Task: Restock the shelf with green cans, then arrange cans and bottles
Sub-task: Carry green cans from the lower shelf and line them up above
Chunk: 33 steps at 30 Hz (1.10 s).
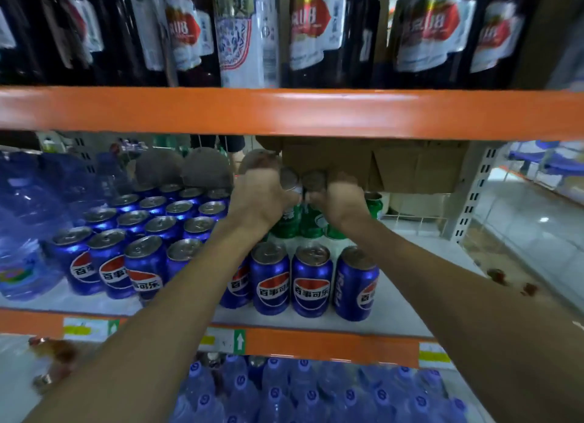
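Nearest, below the front edge of the middle shelf [331,320], capped water bottles [303,391] fill the lower level. Along that orange front edge sit white price labels [226,340] with green arrows.

Both bare forearms reach up and over this edge toward the back of the shelf. Just behind the front edge, right of centre, stand 3 blue cans [311,280] in a row, with a 4th partly hidden by the left forearm. To the left, more blue cans [145,233] stand in packed rows running back toward the rear, and large blue water jugs [28,220] occupy the left end of the shelf.

Behind the front row of blue cans, a cluster of green cans [311,222] stands mid-shelf. The left hand [262,198] and right hand [339,201] are side by side directly above this cluster, each curled closed around the upper part of a green can; the silver tops of 2 cans show just above and between the knuckles. Whether these cans rest on the ones below or are lifted cannot be told. Another green can [374,204] stands just right of the right hand.

Behind the hands, a cardboard box [395,166] sits at the rear right of the shelf. Above, past the upper orange beam [284,113], dark bottles [309,30] with red-and-white labels line the top shelf.
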{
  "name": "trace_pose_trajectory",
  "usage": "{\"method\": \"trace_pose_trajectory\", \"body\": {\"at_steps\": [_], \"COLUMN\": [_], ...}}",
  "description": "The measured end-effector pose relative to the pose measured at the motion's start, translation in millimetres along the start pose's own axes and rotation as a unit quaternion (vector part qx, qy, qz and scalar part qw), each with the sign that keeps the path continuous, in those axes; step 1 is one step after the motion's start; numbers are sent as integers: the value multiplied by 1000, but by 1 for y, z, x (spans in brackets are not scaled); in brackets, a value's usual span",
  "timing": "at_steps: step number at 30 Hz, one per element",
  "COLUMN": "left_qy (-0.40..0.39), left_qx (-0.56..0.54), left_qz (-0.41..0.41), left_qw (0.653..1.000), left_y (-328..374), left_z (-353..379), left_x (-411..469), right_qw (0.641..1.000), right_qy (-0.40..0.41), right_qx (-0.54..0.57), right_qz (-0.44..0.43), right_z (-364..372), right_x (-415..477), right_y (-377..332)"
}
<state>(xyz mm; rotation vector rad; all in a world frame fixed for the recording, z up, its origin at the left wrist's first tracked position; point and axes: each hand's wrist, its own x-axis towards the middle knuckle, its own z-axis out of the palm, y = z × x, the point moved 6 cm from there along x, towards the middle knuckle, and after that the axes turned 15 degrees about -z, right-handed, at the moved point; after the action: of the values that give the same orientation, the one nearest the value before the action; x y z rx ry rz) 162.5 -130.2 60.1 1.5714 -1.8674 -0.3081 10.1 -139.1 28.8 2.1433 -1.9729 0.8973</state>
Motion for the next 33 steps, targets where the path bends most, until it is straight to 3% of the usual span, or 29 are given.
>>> {"method": "trace_pose_trajectory", "body": {"at_steps": [3,6,10,13,16,20,27,33], "left_qy": [-46,-114,-114,-125,-147,-191,-228,-164], "left_qx": [-48,-54,-115,-156,-238,-208,-48,-4], "left_qz": [-43,-94,-108,-127,-133,-149,-140,-157], "left_qw": [997,988,981,972,951,948,962,974], "left_y": [13,33,64,80,88,98,104,55], "left_z": [3,4,-17,-40,-58,-97,-278,-478], "left_x": [-21,-37,-76,-116,-153,-181,-139,-79], "right_qw": [999,995,983,988,992,988,976,983], "right_qy": [-33,-8,-46,-54,-47,-76,-99,-87], "right_qx": [-33,55,87,13,37,59,144,164], "right_qz": [22,81,156,142,109,119,131,1], "right_z": [-31,-76,-123,-157,-184,-220,-302,-356], "right_x": [-33,-64,-103,-130,-157,-180,-131,-23], "right_y": [8,8,-7,-26,-45,-77,-216,-376]}}
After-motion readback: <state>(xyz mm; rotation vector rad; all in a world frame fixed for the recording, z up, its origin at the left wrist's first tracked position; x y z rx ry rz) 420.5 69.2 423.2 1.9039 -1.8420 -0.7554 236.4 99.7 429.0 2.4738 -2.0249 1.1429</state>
